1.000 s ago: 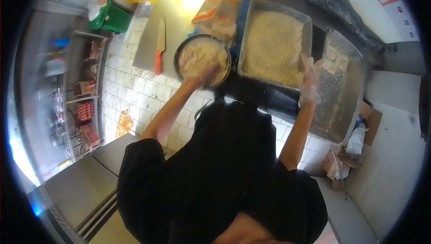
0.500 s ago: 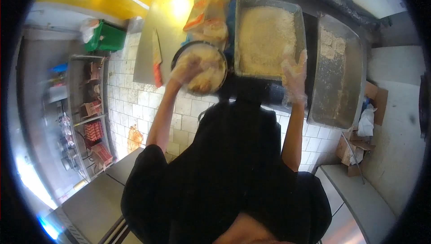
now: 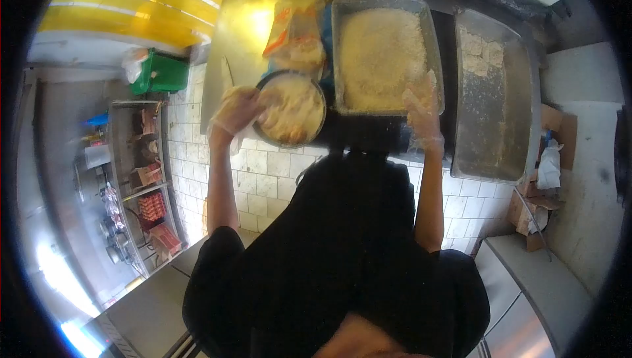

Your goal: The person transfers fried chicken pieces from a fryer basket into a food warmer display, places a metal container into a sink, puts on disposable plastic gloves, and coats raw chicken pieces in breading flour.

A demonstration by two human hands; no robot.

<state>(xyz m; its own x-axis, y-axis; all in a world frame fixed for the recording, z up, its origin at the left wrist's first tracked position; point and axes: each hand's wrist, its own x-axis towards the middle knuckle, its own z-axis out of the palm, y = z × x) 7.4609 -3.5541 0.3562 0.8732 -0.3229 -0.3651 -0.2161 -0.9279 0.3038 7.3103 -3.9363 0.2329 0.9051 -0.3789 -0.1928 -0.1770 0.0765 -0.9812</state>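
My left hand (image 3: 238, 109), in a clear plastic glove, is at the left rim of a dark-edged round bowl (image 3: 324, 117). Blur hides whether its fingers grip the rim. Pale, wet-looking pieces (image 3: 289, 109) lie in the bowl, with a browner one near the front. My right hand (image 3: 423, 115), also gloved, rests at the front right corner of a deep metal tray (image 3: 388, 111), fingers stretched out over its contents. Pale crumbs or flour (image 3: 378, 61) fill that tray. The knife blade (image 3: 227, 71) shows beyond my left hand, which covers the handle.
An orange-and-clear plastic bag (image 3: 294, 38) lies behind the bowl. To the right stands a second metal tray (image 3: 490, 131) with several floured pieces (image 3: 482, 55). A green crate (image 3: 160, 71) and a shelf rack (image 3: 135, 187) are at left, cardboard boxes (image 3: 526, 210) at right.
My left hand has moved left out of the bowl to its left rim, uncovering the pieces inside. My right hand stays at the tray corner. The whole view has shifted slightly.
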